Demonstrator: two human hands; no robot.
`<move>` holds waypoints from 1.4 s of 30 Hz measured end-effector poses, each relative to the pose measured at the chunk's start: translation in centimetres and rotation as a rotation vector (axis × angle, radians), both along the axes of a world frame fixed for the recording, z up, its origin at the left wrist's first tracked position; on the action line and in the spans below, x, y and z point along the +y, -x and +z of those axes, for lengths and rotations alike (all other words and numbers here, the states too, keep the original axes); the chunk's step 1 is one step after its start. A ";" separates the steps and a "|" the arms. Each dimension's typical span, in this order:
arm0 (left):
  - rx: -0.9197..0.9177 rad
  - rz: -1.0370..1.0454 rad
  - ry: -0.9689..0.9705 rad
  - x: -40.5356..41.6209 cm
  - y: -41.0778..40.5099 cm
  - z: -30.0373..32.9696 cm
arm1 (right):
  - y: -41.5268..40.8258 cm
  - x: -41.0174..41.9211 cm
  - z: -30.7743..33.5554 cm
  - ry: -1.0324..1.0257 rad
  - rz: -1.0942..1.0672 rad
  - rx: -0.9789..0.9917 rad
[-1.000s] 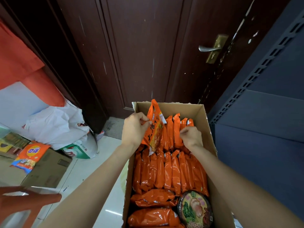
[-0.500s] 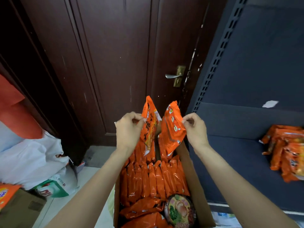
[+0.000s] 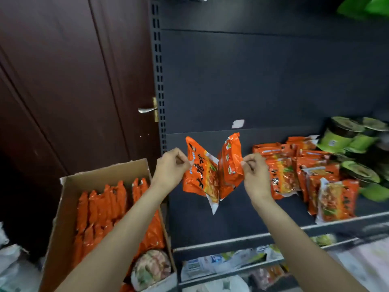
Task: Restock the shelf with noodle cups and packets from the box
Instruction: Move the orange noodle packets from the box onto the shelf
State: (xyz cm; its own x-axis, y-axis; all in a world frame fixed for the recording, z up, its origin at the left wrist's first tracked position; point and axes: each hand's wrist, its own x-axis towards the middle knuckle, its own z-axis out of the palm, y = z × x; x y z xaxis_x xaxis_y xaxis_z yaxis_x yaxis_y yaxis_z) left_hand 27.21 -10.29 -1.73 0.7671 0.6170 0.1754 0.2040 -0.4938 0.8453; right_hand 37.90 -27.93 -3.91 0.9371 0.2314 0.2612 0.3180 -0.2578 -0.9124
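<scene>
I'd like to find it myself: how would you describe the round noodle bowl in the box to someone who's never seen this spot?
Start at the open cardboard box on the floor, left of the dark shelf. Go to its near right corner. There lies the noodle bowl, round with a pictured lid, unlike the orange packets standing in rows.

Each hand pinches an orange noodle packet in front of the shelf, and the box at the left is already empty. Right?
Not quite. The head view shows the box still full of packets. The left hand and right hand do each pinch a packet before the shelf.
</scene>
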 end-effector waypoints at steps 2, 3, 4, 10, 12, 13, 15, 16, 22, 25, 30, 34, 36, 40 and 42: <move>0.020 -0.036 0.025 -3.8 -2.5 -0.6 | -1.8 -4.3 -0.3 -0.005 -0.032 0.007; 0.023 -0.047 0.046 -5.7 -3.8 -1.0 | -2.7 -6.3 -0.5 -0.005 -0.048 0.008; 0.028 -0.053 0.074 -7.5 -5.0 -1.4 | -3.6 -8.3 -0.7 -0.002 -0.063 0.005; 0.048 -0.060 0.258 -15.1 -12.0 -4.4 | -8.6 -17.1 -2.4 0.051 -0.065 0.015; 0.006 -0.043 0.269 -16.8 -14.1 -5.2 | -9.9 -18.6 -3.0 0.068 -0.055 0.017; -0.017 -0.032 0.275 -17.5 -15.0 -5.6 | -10.6 -19.2 -3.4 0.082 -0.051 0.010; -0.064 -0.011 0.309 -18.8 -16.7 -6.7 | -11.5 -19.8 -4.2 0.120 -0.037 -0.024; -0.093 0.000 0.332 -19.4 -17.5 -7.3 | -11.8 -19.9 -4.7 0.147 -0.026 -0.047; -0.053 0.019 0.310 -20.8 -20.5 -12.6 | -13.4 -19.4 -8.6 0.292 0.076 -0.125; 0.108 -0.041 0.244 -20.6 -20.5 -14.3 | -13.4 -18.8 -10.7 0.327 0.154 -0.110; 0.106 -0.031 0.346 -20.2 -19.8 -14.3 | -13.2 -18.5 -13.7 0.407 0.209 -0.036; 0.071 -0.158 0.515 -20.9 -19.5 -14.2 | -13.3 -18.5 -13.9 0.427 0.197 -0.048; 0.112 -0.198 0.510 -21.2 -19.6 -14.2 | -13.3 -18.5 -13.7 0.435 0.192 -0.047; 0.196 -0.219 0.433 -21.3 -19.6 -13.5 | -13.4 -18.5 -13.0 0.478 0.180 -0.013; 0.238 -0.194 0.320 -21.2 -19.1 -12.5 | -13.2 -18.2 -12.5 0.469 0.165 -0.020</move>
State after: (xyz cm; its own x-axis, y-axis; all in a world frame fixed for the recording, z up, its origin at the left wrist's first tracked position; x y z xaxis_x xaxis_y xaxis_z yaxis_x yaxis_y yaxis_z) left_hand 46.34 -31.45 -14.27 0.8698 0.4524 -0.1969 0.3410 -0.2627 0.9026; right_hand 51.09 -46.17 -16.42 0.8741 0.4727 0.1113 0.4053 -0.5837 -0.7036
